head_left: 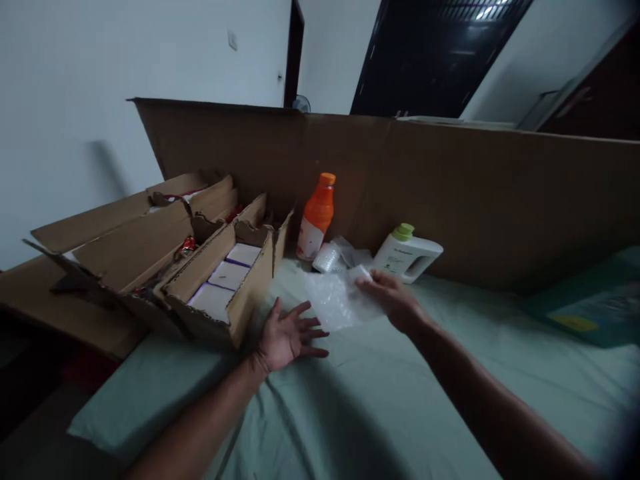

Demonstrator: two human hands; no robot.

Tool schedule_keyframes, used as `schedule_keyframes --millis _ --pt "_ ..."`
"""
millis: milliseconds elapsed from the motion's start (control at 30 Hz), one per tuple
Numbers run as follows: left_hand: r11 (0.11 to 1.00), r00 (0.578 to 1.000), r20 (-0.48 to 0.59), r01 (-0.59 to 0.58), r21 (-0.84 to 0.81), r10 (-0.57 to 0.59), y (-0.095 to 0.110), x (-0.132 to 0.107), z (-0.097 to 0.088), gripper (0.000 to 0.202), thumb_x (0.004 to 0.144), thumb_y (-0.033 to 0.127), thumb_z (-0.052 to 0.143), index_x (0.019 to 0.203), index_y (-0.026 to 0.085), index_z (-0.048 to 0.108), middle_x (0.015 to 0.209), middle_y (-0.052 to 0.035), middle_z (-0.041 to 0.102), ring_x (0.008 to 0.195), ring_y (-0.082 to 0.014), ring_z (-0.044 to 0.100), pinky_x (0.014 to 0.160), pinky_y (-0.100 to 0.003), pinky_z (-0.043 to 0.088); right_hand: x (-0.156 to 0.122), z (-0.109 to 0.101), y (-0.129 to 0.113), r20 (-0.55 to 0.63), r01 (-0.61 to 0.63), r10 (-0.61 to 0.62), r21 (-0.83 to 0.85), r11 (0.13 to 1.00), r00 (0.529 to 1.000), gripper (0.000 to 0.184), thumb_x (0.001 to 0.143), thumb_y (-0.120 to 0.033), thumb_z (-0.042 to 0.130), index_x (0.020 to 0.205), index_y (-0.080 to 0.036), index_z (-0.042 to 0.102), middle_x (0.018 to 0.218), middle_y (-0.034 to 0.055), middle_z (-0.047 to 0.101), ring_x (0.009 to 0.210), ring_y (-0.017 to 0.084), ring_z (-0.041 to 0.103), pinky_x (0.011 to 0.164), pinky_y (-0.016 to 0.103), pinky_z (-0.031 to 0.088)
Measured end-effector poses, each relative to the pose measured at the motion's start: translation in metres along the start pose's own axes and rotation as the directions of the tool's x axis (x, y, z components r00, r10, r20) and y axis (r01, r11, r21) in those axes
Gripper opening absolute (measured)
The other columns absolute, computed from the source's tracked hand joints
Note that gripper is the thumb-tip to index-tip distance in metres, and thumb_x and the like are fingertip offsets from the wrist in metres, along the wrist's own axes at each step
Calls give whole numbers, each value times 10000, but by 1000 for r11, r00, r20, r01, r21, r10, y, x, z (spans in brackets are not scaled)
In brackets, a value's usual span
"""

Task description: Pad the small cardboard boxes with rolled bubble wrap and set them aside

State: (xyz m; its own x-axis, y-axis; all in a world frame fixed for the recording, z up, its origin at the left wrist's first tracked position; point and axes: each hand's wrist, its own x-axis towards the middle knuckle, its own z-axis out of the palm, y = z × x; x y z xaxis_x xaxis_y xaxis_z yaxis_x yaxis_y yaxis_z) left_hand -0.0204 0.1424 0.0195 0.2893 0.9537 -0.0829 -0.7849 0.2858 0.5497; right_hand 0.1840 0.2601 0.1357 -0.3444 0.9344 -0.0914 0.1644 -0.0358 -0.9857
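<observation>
My right hand pinches the corner of a translucent piece of bubble wrap, which spreads out to the left above the green sheet. Open and palm up, fingers spread, my left hand holds nothing and is just below the plastic. Beside it on the left stands a divided cardboard box with several white boxes with purple edges in one compartment. More clear bubble wrap lies bunched behind the held piece, at the foot of an orange bottle with an orange cap.
A white jug with a green cap rests against the tall cardboard panel at the back. At far right is a blurred green container with a yellow mark. Other compartments at left hold red and dark things I cannot make out.
</observation>
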Motion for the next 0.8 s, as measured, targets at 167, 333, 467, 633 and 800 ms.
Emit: schedule_keyframes --millis 167,333,467,633,800 --pt "951 994 -97 72 302 -45 -19 -7 9 769 718 544 782 1354 185 539 1268 -161 662 1019 -300 674 730 -368 557 -22 -9 78 11 -99 99 30 995 995 579 518 -578 844 855 -184 586 716 22 680 609 174 608 552 275 447" --pt "804 974 -171 -19 595 149 -36 -8 14 735 689 357 820 1352 166 564 1147 -91 718 1018 -234 664 919 -327 501 -37 -20 96 138 -17 17 -1 1000 990 655 658 -548 803 1164 -175 617 1051 82 707 948 250 644 801 337 494" --pt "730 971 -181 7 683 159 -40 -10 18 603 707 351 757 1250 120 634 1041 -85 728 893 -202 657 825 -298 505 -39 -27 106 236 59 -37 -90 994 971 587 736 -565 737 1145 -154 647 1034 85 695 906 243 626 765 332 488" --pt "598 940 -270 94 796 210 -21 9 32 315 688 253 693 962 100 716 726 -24 663 622 -138 563 589 -241 453 -17 -31 106 275 209 -136 -256 944 952 449 779 -486 692 1073 -146 683 939 71 714 794 209 631 671 297 502" --pt "517 862 -268 7 856 431 19 92 59 411 725 159 693 1130 97 681 951 -79 707 822 -189 634 696 -257 500 68 -52 65 66 307 -314 -464 831 947 416 787 -437 617 1083 -149 670 852 67 708 737 214 628 648 318 525"
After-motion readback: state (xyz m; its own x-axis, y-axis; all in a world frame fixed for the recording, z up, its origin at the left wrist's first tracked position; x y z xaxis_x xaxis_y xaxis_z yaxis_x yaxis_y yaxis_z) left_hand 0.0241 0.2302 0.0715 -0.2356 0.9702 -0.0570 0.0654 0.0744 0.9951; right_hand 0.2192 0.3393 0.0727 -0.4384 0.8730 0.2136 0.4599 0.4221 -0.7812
